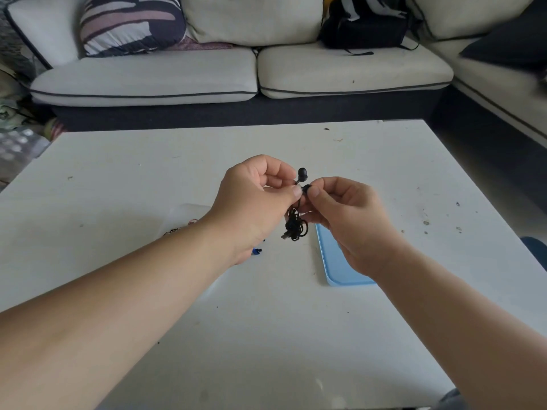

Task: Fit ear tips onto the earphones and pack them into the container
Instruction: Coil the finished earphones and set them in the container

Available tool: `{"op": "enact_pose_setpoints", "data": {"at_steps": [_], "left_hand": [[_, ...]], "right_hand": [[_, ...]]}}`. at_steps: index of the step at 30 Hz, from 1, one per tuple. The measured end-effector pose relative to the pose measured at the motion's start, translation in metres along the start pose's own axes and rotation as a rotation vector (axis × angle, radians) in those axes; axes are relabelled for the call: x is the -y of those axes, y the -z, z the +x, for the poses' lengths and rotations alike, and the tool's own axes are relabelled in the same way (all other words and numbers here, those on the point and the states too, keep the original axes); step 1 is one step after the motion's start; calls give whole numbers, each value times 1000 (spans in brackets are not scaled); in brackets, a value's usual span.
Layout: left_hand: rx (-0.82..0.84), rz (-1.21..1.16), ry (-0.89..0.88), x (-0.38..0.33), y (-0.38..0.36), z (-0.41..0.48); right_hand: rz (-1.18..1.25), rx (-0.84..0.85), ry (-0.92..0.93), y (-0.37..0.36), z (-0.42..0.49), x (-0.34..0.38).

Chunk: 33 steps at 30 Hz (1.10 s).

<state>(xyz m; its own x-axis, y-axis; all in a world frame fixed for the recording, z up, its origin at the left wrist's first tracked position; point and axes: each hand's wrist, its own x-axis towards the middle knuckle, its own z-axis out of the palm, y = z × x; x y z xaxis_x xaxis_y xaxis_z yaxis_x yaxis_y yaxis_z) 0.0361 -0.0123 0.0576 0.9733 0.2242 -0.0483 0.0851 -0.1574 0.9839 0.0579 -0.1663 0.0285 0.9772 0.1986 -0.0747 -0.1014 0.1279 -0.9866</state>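
Note:
I hold black wired earphones (295,224) above the middle of the white table (148,179). My left hand (254,199) pinches the cable just below one earbud (302,173), which sticks up with a black tip on it. My right hand (340,208) pinches the second earbud (306,189) between thumb and forefinger, close against my left thumb. The coiled cable and its plug hang below both hands. A light blue flat container (337,267) lies on the table under my right wrist, partly hidden.
A small blue piece (257,251) lies on the table under my left wrist, beside a clear plastic bag (186,214) with small items. A pale sofa (207,78) with cushions and a black backpack (364,22) stands behind the table.

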Motion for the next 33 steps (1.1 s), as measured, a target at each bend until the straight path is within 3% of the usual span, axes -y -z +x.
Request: {"op": "enact_pose_setpoints", "data": {"at_steps": [9,15,33], "left_hand": [[-34,44,6,-2,-4,-4],[-18,-2,7,0,-1,-1],[2,-95,24,-3,1,-4]], "right_hand": [[-249,-157,149,-9,-5,-5],[63,-111,9,-7,-1,-2],[170,3,-60,-5,-1,-2]]}}
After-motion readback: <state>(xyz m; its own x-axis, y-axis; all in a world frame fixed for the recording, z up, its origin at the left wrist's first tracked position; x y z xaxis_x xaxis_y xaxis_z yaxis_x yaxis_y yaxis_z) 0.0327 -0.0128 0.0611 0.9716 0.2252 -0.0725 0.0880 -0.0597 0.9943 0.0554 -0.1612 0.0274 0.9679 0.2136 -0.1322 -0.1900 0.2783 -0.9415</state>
